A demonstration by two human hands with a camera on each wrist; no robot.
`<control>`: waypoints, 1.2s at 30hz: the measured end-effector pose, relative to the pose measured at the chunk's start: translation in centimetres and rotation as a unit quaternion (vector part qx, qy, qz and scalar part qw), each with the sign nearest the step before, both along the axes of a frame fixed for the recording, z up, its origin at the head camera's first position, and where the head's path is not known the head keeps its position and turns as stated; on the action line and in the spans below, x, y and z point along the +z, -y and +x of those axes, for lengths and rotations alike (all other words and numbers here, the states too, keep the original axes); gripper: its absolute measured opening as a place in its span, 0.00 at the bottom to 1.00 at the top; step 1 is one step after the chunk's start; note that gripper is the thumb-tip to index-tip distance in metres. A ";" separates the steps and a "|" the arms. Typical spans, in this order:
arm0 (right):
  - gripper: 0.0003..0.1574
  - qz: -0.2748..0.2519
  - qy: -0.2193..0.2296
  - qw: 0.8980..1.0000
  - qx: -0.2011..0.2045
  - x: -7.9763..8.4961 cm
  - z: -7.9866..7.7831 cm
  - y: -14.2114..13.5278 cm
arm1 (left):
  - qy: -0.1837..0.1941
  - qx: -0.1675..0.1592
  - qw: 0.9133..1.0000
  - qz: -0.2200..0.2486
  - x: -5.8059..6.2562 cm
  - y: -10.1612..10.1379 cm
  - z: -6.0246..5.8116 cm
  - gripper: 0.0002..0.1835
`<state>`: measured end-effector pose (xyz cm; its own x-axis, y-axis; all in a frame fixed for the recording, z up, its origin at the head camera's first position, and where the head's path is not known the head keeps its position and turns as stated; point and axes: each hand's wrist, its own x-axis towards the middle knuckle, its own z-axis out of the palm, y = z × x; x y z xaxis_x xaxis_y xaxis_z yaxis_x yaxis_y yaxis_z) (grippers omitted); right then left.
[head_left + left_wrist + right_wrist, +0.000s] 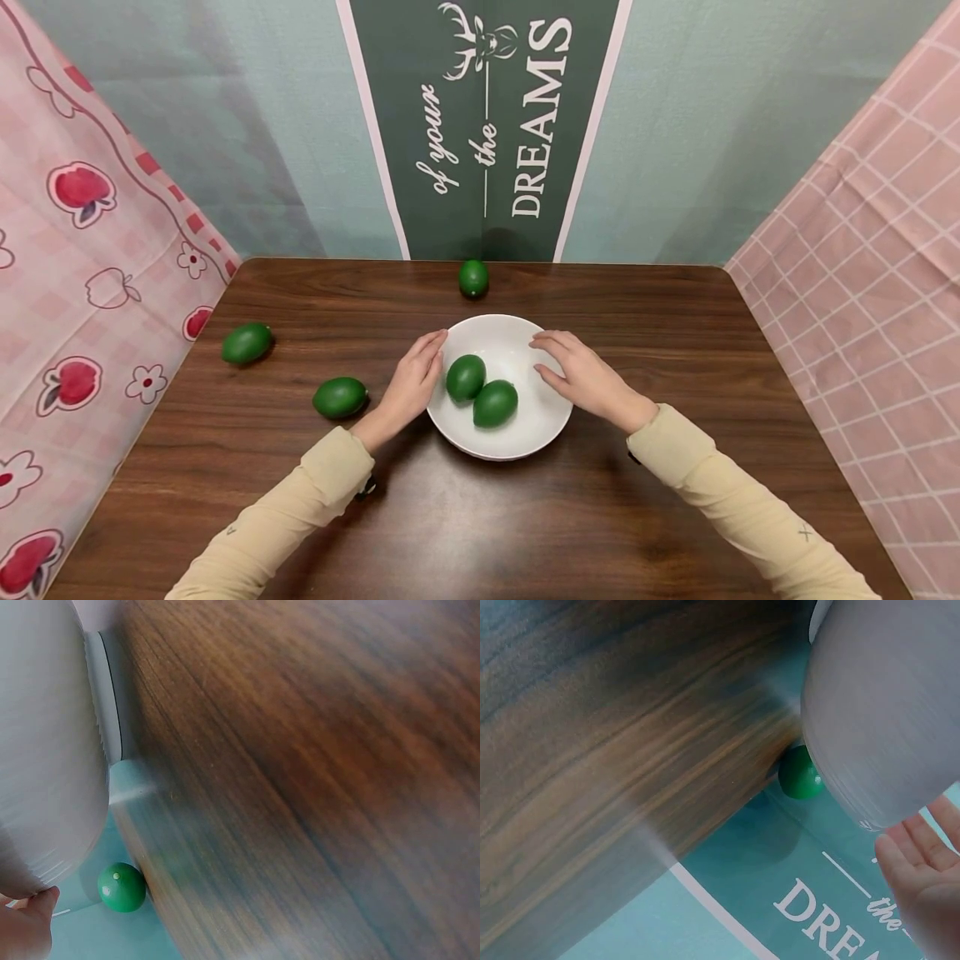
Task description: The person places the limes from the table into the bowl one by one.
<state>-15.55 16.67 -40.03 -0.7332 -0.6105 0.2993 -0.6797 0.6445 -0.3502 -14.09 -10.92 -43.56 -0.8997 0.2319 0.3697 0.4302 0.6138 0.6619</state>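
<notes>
A white bowl (525, 421) stands on the wooden table with two green limes (466, 377) inside, touching each other left of its middle. My left hand (408, 379) lies along the bowl's left rim, fingers stretched forward. Over the right rim reaches my right hand (588, 375), its fingers slightly bent and apart, with no lime in them. In the left wrist view the bowl's outer wall (45, 750) fills the left side, fingertips right at its rim. The right wrist view has the bowl's wall (885, 697) with the thumb (892, 859) close by the rim.
A third lime (473, 278) lies behind the bowl by the table's back edge. Left of the bowl are another lime (341, 397), close to my left wrist, and one more lime (247, 343) near the left edge. Cloths (285, 125) hang around the table (495, 525).
</notes>
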 end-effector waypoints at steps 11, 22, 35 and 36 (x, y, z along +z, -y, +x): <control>0.19 -0.047 0.003 0.998 -0.035 -0.7 0.1 -0.4 | 0.003 0.003 1.000 0.002 0.0 0.0 0.0 0.19; 0.22 -0.068 0.021 0.996 -0.055 -1.6 0.3 -0.6 | 0.008 0.004 1.000 -0.001 -0.1 -0.1 0.0 0.19; 0.19 -0.097 0.017 0.993 -0.066 -2.8 0.3 -0.6 | 0.008 0.005 1.000 0.000 0.0 -0.1 0.0 0.20; 0.20 -0.100 0.014 0.993 -0.067 -2.9 0.3 -0.6 | 0.007 0.005 1.000 0.001 0.0 -0.1 0.0 0.20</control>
<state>-15.29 17.25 -42.89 -0.8134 -0.4377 0.3832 -0.5810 0.6442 -0.4973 -14.04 -10.84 -43.54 -0.9073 0.2226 0.3567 0.4144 0.6167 0.6692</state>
